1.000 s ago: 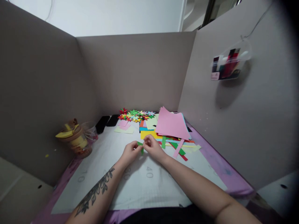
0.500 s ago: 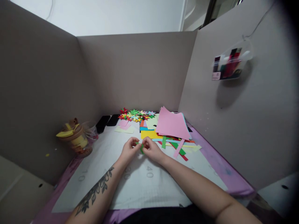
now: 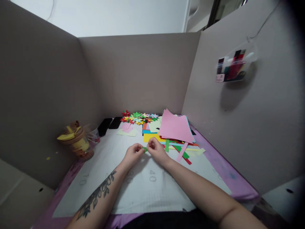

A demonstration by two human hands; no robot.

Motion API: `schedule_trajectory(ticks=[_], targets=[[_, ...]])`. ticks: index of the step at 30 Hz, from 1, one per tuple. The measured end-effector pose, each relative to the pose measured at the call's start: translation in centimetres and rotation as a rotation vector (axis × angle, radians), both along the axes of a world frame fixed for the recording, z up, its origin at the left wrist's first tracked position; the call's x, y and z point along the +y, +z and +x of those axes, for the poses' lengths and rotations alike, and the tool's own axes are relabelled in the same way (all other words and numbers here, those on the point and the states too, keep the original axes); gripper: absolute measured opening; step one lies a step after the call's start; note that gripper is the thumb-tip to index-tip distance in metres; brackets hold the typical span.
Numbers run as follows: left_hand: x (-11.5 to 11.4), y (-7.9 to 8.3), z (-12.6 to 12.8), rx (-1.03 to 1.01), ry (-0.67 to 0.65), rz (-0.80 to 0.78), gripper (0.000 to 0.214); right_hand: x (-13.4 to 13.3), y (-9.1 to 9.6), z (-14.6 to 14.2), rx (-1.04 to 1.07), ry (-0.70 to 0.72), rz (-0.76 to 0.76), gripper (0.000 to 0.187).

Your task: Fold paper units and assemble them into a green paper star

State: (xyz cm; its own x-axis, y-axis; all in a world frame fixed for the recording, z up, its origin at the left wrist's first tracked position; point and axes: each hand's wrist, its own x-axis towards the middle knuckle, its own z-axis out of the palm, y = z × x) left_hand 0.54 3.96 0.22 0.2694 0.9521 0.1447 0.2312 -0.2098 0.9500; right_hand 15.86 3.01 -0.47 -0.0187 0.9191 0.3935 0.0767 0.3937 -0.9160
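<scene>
Between my two hands, above the white sheet point(image 3: 147, 197), is a small piece of green paper point(image 3: 145, 149). My left hand point(image 3: 133, 154) pinches its left side between thumb and fingers. The right side is pinched by my right hand point(image 3: 156, 151). Fingers cover most of the paper, so its folds cannot be made out. Just beyond my right hand lie a yellow paper point(image 3: 149, 137) and loose strips, among them a pink strip point(image 3: 182, 152) and a green strip point(image 3: 182, 152).
Folded paper stars point(image 3: 137, 115) are heaped at the back, left of a stack of pink sheets point(image 3: 175, 126). Two black phones point(image 3: 115, 122) lie at the back left. A decorated pot point(image 3: 79, 143) and a clear cup point(image 3: 92, 133) stand left. A clear pouch point(image 3: 234, 65) hangs on the right wall.
The green paper has turned from a slanting, hanging position to a flatter one between my fingers. My left hand has shifted slightly down, and my right hand slightly right.
</scene>
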Motion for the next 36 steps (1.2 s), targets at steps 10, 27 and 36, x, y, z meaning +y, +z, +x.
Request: schedule_trajectory(ticks=[10, 27, 36], targets=[[-0.1, 0.27, 0.02, 0.026, 0.001, 0.044, 0.02, -0.27, 0.05, -0.26, 0.014, 0.045, -0.043, 0.014], [-0.04, 0.46, -0.26, -0.076, 0.045, 0.003, 0.025, 0.19, 0.02, 0.24, 0.088, -0.053, -0.051, 0.015], [0.41, 0.26, -0.26, -0.122, 0.131, 0.022, 0.031, 0.01, -0.73, -0.29, 0.072, 0.156, -0.163, 0.029]])
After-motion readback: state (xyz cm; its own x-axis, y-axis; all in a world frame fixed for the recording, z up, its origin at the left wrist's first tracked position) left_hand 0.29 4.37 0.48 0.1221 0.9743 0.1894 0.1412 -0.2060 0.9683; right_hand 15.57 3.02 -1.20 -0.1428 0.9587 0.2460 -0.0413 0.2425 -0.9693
